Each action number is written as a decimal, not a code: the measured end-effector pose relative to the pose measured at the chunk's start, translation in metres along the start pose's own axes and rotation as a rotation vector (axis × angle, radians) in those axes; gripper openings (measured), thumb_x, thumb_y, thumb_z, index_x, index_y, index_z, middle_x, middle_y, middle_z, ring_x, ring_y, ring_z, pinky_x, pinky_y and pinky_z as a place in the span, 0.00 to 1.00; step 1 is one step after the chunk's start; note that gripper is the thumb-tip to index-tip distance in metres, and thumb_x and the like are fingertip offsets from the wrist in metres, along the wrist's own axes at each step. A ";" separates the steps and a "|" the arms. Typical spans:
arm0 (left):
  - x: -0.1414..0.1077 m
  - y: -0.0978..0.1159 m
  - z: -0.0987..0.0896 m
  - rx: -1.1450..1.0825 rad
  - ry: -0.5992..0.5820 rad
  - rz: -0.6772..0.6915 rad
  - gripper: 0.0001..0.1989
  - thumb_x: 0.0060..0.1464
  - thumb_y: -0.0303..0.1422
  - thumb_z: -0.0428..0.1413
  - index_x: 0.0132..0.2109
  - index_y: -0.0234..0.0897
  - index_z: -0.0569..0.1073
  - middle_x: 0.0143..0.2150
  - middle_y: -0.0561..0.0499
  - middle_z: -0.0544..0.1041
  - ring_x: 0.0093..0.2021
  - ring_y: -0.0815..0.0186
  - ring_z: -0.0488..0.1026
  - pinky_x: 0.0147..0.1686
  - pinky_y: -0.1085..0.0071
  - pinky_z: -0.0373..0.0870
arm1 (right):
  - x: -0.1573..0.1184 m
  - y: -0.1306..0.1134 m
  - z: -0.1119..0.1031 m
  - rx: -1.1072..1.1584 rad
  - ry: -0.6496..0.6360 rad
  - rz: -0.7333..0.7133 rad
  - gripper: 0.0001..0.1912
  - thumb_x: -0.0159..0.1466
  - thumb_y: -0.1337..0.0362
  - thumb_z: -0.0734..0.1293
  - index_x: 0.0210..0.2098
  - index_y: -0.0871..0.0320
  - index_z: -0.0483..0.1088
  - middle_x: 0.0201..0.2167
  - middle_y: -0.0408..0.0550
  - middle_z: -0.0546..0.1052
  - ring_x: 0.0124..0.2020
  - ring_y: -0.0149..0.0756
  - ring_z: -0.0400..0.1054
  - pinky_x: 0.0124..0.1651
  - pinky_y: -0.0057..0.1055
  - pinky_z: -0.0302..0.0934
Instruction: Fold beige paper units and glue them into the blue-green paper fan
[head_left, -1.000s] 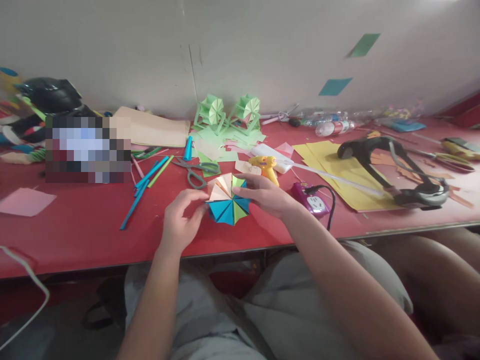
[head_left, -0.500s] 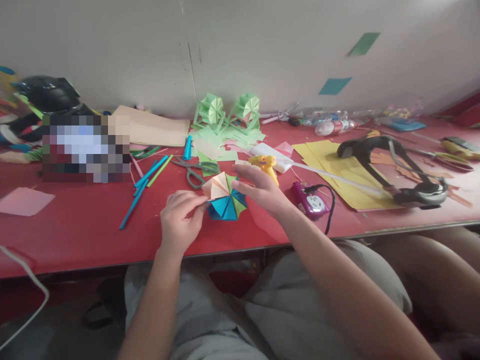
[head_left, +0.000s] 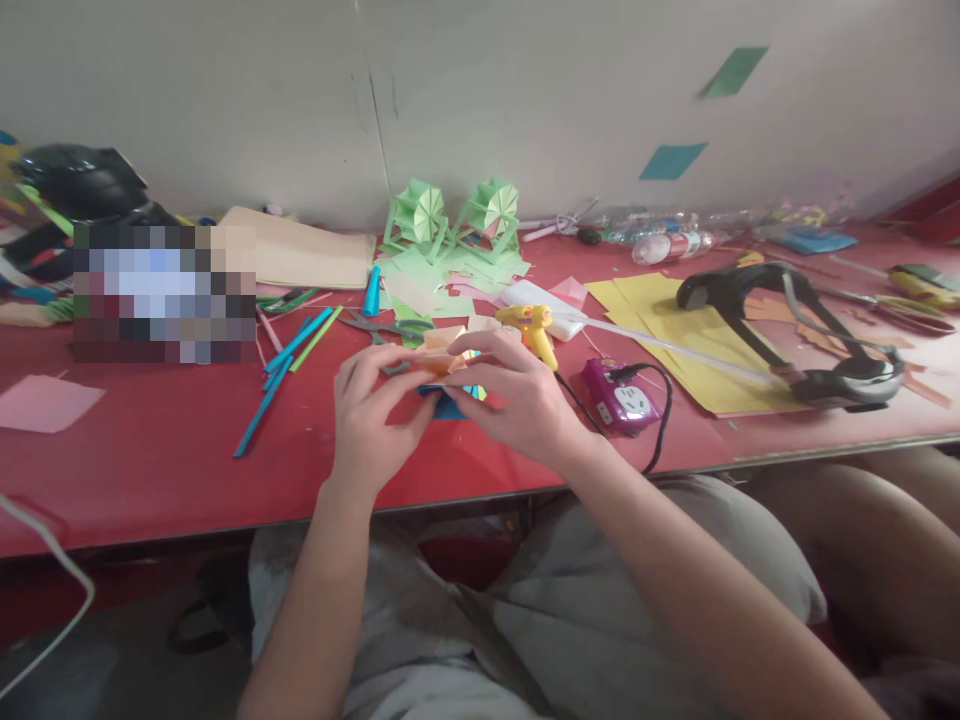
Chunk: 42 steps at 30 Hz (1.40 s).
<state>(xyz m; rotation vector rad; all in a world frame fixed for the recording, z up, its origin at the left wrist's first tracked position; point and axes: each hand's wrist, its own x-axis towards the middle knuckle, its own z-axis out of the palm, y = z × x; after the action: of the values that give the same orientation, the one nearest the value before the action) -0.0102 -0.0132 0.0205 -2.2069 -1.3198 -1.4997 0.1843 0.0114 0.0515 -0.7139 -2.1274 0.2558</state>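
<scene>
Between my two hands is a folded paper wheel (head_left: 452, 405) with blue, orange and yellow-green pleats, held just above the red table. The fingers of my left hand (head_left: 379, 405) pinch its left side. My right hand (head_left: 517, 390) grips the right side with thumb and fingers, covering much of the paper. Just beyond the hands lie scissors (head_left: 405, 328), partly hidden by my left fingers. A yellow glue gun (head_left: 531, 330) rests right behind my right hand. Two green folded-paper wheels on stands (head_left: 420, 215) are at the back by the wall.
Blue and green paper tubes (head_left: 274, 385) lie to the left, near a pink paper square (head_left: 49, 403). A purple power socket (head_left: 621, 395) with a black cord sits at the right. Beyond it are yellow sheets (head_left: 660, 340), a black head strap (head_left: 750, 310) and plastic bottles (head_left: 667, 247).
My right hand has come down from above and closed on the paper wheel. The wheel has turned, its flat face no longer showing, and orange paper now faces up.
</scene>
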 end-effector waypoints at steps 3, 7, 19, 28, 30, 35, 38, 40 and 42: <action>0.002 -0.003 -0.001 -0.007 0.036 -0.009 0.08 0.56 0.28 0.62 0.42 0.45 0.80 0.54 0.46 0.77 0.58 0.54 0.72 0.58 0.52 0.68 | 0.001 0.002 -0.006 0.039 0.007 -0.001 0.09 0.69 0.67 0.64 0.39 0.52 0.77 0.51 0.52 0.73 0.55 0.41 0.69 0.55 0.45 0.69; 0.003 -0.004 -0.001 0.024 0.067 0.020 0.08 0.55 0.27 0.62 0.40 0.46 0.81 0.54 0.48 0.77 0.59 0.54 0.71 0.58 0.51 0.68 | 0.002 0.004 -0.009 -0.098 -0.021 -0.050 0.08 0.69 0.66 0.65 0.38 0.53 0.76 0.57 0.53 0.71 0.59 0.44 0.66 0.58 0.48 0.66; 0.036 0.011 0.001 0.017 -0.145 0.087 0.06 0.56 0.27 0.59 0.40 0.42 0.78 0.55 0.48 0.78 0.60 0.53 0.72 0.61 0.52 0.64 | -0.004 0.009 0.007 -0.345 0.078 0.081 0.12 0.70 0.67 0.63 0.39 0.50 0.78 0.36 0.48 0.77 0.41 0.42 0.65 0.46 0.41 0.60; 0.081 -0.063 -0.022 -0.355 -0.591 -0.310 0.14 0.51 0.38 0.63 0.44 0.38 0.77 0.43 0.46 0.82 0.41 0.59 0.79 0.40 0.65 0.76 | 0.001 0.033 0.004 0.056 0.365 0.380 0.04 0.65 0.67 0.67 0.33 0.56 0.74 0.31 0.45 0.77 0.33 0.35 0.71 0.39 0.35 0.67; 0.077 -0.082 -0.016 -0.397 -0.715 -0.385 0.17 0.47 0.42 0.65 0.42 0.37 0.77 0.39 0.46 0.82 0.39 0.58 0.80 0.38 0.64 0.77 | 0.001 0.036 0.008 0.160 0.372 0.457 0.03 0.64 0.65 0.67 0.34 0.56 0.74 0.32 0.46 0.79 0.33 0.35 0.73 0.40 0.35 0.69; 0.060 -0.091 -0.006 -0.501 -0.694 -0.472 0.18 0.49 0.45 0.65 0.42 0.37 0.77 0.39 0.45 0.82 0.39 0.57 0.80 0.41 0.63 0.77 | 0.000 0.040 0.013 0.337 0.354 0.533 0.04 0.59 0.65 0.70 0.35 0.55 0.74 0.34 0.45 0.80 0.37 0.37 0.77 0.38 0.33 0.71; 0.059 -0.084 -0.009 -0.516 -0.551 -0.437 0.16 0.48 0.43 0.65 0.40 0.36 0.77 0.38 0.45 0.81 0.37 0.59 0.79 0.38 0.66 0.76 | -0.001 0.042 0.014 0.362 0.352 0.535 0.01 0.58 0.66 0.70 0.31 0.55 0.74 0.30 0.43 0.80 0.35 0.37 0.76 0.38 0.34 0.71; 0.059 -0.080 -0.011 -0.518 -0.514 -0.402 0.15 0.48 0.41 0.64 0.39 0.35 0.77 0.37 0.46 0.80 0.36 0.61 0.78 0.36 0.68 0.75 | -0.002 0.045 0.015 0.344 0.357 0.538 0.02 0.57 0.67 0.70 0.28 0.55 0.74 0.28 0.42 0.79 0.32 0.36 0.75 0.38 0.36 0.70; 0.058 -0.077 -0.011 -0.521 -0.510 -0.371 0.15 0.48 0.40 0.64 0.41 0.35 0.77 0.36 0.47 0.80 0.34 0.62 0.77 0.35 0.69 0.74 | -0.003 0.047 0.016 0.321 0.366 0.553 0.02 0.56 0.67 0.70 0.27 0.55 0.74 0.27 0.42 0.80 0.32 0.37 0.75 0.38 0.36 0.69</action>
<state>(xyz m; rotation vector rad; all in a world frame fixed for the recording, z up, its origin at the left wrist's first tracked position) -0.0685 0.0594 0.0482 -2.9546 -1.7173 -1.6059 0.1918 0.0493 0.0195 -1.0523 -1.4678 0.6899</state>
